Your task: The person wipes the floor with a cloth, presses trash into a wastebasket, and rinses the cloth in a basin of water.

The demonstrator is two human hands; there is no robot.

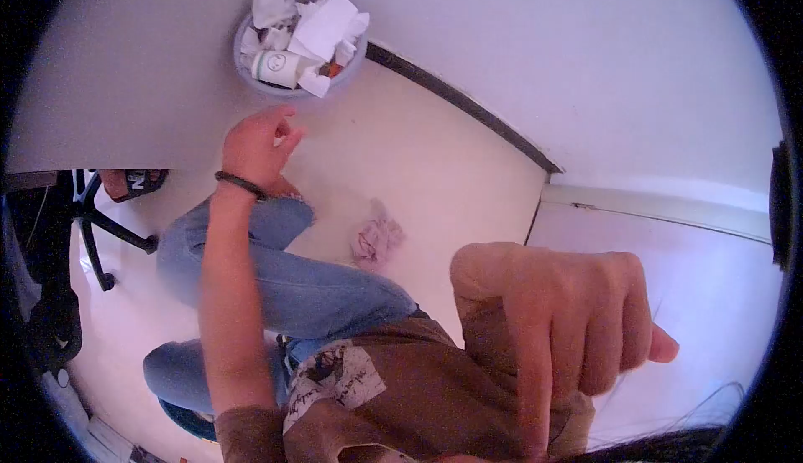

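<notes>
My left hand (261, 149), with a dark band at the wrist, is stretched out over the floor just below a round waste bin (242, 66). Its thumb and fingers are bent with a gap between them, and nothing shows in it. My right hand (569, 321) is close to the camera, back of the hand towards me. Most of its fingers are curled in, one points down, and I see nothing in them; the palm is hidden. On the floor between the hands lies a crumpled, thin pinkish piece of paper or plastic (376, 241).
White papers (324, 28) and a paper cup (278, 68) fill the bin, which stands against the wall (585, 53). My bent legs in jeans (335, 291) are at the left. A wheeled chair base (117, 229) is beyond them. A pale panel (669, 271) stands at the right.
</notes>
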